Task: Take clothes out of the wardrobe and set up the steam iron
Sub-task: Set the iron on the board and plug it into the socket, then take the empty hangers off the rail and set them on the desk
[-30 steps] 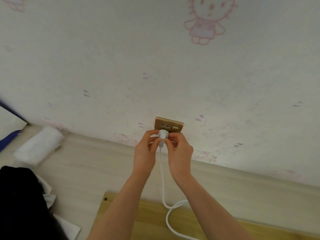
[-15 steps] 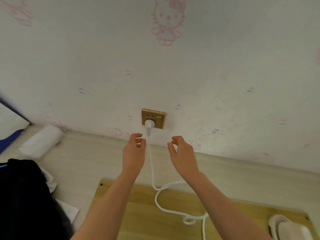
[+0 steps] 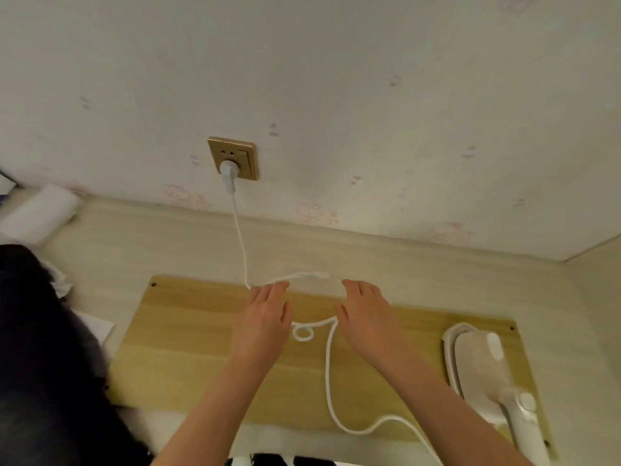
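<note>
The white plug [image 3: 229, 173] sits in the gold wall socket [image 3: 235, 158]. Its white cord [image 3: 327, 371] hangs down the wall, loops across the wooden board [image 3: 188, 348] and runs toward the white steam iron [image 3: 484, 371] lying at the board's right end. My left hand [image 3: 263, 319] and my right hand [image 3: 364, 312] hover flat above the board on either side of the cord loops, fingers straight and holding nothing. A dark garment [image 3: 43, 364] lies at the left edge.
A pale wooden surface [image 3: 134, 243] runs along the patterned wall [image 3: 336, 95]. A white roll [image 3: 40, 210] lies at the far left beside it. White papers [image 3: 97, 327] poke out from under the dark garment.
Both hands let go of the plug after pushing it into the socket and drew back down over the board. The view tilted down and right, bringing the iron into sight.
</note>
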Demonstrator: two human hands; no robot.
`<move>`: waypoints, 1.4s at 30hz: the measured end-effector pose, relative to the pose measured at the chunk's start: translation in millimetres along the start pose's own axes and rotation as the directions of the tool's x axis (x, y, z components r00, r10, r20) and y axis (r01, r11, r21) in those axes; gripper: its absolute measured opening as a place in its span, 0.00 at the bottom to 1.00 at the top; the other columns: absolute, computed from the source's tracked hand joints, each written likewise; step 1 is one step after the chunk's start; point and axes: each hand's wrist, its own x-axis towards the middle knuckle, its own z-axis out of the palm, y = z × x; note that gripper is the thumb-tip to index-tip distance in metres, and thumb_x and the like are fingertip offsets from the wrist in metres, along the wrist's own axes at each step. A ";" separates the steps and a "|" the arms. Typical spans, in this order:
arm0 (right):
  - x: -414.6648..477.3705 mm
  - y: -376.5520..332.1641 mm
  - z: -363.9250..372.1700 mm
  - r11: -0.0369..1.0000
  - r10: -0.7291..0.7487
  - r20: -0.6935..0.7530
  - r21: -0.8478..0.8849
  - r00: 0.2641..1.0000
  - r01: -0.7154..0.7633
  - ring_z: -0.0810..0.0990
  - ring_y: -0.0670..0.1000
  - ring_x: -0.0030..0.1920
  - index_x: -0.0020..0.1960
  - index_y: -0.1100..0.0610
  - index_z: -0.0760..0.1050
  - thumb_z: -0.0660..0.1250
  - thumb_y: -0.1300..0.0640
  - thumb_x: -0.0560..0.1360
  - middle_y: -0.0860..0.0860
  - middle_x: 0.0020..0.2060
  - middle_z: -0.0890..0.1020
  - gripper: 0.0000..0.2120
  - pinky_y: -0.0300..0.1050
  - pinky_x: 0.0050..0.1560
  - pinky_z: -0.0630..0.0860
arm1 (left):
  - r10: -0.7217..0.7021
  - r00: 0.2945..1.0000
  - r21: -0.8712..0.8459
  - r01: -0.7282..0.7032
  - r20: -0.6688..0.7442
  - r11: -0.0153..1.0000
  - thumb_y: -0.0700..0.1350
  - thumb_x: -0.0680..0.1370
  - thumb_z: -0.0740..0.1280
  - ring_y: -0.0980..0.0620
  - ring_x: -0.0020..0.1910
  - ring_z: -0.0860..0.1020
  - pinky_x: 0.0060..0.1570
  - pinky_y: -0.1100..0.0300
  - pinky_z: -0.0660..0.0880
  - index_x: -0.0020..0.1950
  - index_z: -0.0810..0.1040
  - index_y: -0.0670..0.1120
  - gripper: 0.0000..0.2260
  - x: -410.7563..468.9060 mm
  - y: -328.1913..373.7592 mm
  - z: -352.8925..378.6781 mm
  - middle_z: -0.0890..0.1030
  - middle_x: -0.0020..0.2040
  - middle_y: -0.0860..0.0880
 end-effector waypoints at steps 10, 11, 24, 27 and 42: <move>-104.9 39.9 38.0 0.996 0.066 0.043 -0.056 0.997 -0.064 0.67 0.55 0.66 0.69 0.56 0.64 0.55 0.51 0.80 0.53 0.66 0.71 0.20 0.49 0.67 0.64 | 0.101 0.990 0.159 -0.115 0.093 0.981 0.44 0.75 0.65 0.46 0.50 0.78 0.43 0.52 0.77 0.59 0.78 0.46 0.13 -103.5 45.8 18.2 0.81 0.49 0.51; -114.8 39.0 41.6 0.996 0.069 0.041 -0.051 0.997 -0.067 0.66 0.55 0.67 0.70 0.56 0.64 0.55 0.51 0.80 0.52 0.66 0.71 0.20 0.49 0.67 0.64 | 0.112 0.989 0.152 -0.126 0.100 0.980 0.43 0.74 0.69 0.46 0.51 0.78 0.45 0.52 0.76 0.59 0.78 0.46 0.14 -112.6 47.5 16.9 0.81 0.49 0.51; -270.2 -12.4 99.4 0.969 0.243 -0.055 0.053 0.968 -0.241 0.64 0.54 0.70 0.72 0.57 0.61 0.54 0.51 0.81 0.53 0.69 0.69 0.22 0.46 0.71 0.61 | 0.313 0.936 0.144 -0.336 0.160 0.931 0.44 0.77 0.65 0.47 0.54 0.77 0.49 0.52 0.77 0.62 0.77 0.44 0.14 -234.1 10.4 -18.9 0.81 0.51 0.49; -311.7 -23.7 105.2 0.950 0.307 -0.061 0.078 0.950 -0.302 0.63 0.53 0.71 0.73 0.57 0.60 0.53 0.50 0.81 0.52 0.70 0.68 0.22 0.45 0.71 0.59 | 0.335 0.926 0.121 -0.358 0.176 0.926 0.44 0.76 0.68 0.47 0.54 0.77 0.48 0.53 0.77 0.61 0.77 0.43 0.14 -263.0 6.5 -30.5 0.81 0.51 0.49; -518.0 -13.3 130.2 0.755 0.650 -0.156 0.245 0.744 -0.608 0.66 0.54 0.69 0.71 0.56 0.63 0.57 0.50 0.80 0.52 0.68 0.70 0.21 0.46 0.69 0.63 | 0.685 0.672 -0.089 -0.692 0.282 0.716 0.41 0.75 0.69 0.46 0.55 0.76 0.49 0.51 0.77 0.60 0.78 0.42 0.14 -380.6 100.5 -13.3 0.81 0.51 0.48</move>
